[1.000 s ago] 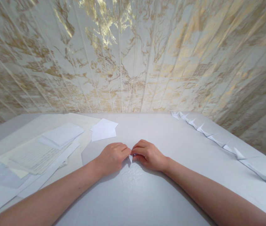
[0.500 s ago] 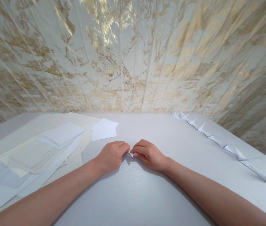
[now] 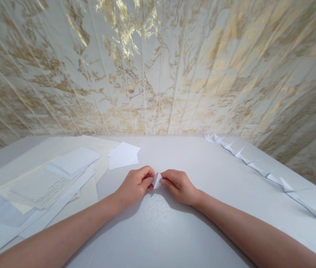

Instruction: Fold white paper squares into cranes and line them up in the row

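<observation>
A small folded white paper (image 3: 157,181) is pinched between my two hands, just above the middle of the table. My left hand (image 3: 139,184) grips its left edge between thumb and fingers. From the other side, my right hand (image 3: 179,186) holds the right edge the same way. One pointed, flat face of the paper shows between the fingertips; the rest is covered by the fingers. Beyond my left hand lie a few small white paper sheets (image 3: 123,154), overlapping each other.
Stacked papers (image 3: 74,160), some with printed lines, spread over large cream sheets (image 3: 106,149) on the left. Several folded paper pieces with raised points (image 3: 286,185) form a row along the table's right edge. A wall (image 3: 158,74) with gold patterns rises behind the white table (image 3: 158,242).
The folded paper has turned up between my fingers, and more of its face shows. My hands have shifted slightly, with the right fingertips now a little farther right.
</observation>
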{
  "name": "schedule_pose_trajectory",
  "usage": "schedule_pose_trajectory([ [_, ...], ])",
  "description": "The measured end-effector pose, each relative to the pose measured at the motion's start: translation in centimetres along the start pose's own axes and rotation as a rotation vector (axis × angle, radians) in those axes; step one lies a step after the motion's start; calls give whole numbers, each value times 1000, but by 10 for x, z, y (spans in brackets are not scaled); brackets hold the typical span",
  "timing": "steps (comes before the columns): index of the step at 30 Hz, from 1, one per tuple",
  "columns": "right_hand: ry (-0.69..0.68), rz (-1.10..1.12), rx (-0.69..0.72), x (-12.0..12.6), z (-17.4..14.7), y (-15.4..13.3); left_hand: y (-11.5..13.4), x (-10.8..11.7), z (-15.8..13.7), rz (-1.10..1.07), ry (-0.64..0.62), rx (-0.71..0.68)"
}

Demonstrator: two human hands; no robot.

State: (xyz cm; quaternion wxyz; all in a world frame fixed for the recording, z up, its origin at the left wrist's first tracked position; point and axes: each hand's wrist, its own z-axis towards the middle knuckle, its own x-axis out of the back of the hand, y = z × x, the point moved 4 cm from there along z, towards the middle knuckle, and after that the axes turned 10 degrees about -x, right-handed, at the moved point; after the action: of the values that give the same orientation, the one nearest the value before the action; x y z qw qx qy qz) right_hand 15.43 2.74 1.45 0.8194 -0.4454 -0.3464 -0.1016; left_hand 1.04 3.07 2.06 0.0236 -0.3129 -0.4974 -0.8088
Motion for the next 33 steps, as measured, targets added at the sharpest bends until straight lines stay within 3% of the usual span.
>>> schedule_pose_trajectory([
  [4, -22, 467, -342, -6, 3, 12, -8, -8, 0, -390, 57, 140],
  [7, -18, 683, -470, -10, 3, 15, -13, -7, 1, -419, 109, 128],
  [9, -8, 741, -507, -11, 3, 15, -11, -4, 1, -317, 112, 50],
  [13, 11, 785, -528, -10, 2, 13, -3, 0, 1, 21, 69, -117],
  [15, 15, 792, -519, -9, 2, 12, -2, 1, 1, 75, 75, -113],
  [22, -35, 873, -453, -8, 1, 12, -11, 4, 3, -111, 169, 140],
  [33, -15, 837, -440, -7, 1, 10, -15, 6, 3, -210, 227, 149],
])
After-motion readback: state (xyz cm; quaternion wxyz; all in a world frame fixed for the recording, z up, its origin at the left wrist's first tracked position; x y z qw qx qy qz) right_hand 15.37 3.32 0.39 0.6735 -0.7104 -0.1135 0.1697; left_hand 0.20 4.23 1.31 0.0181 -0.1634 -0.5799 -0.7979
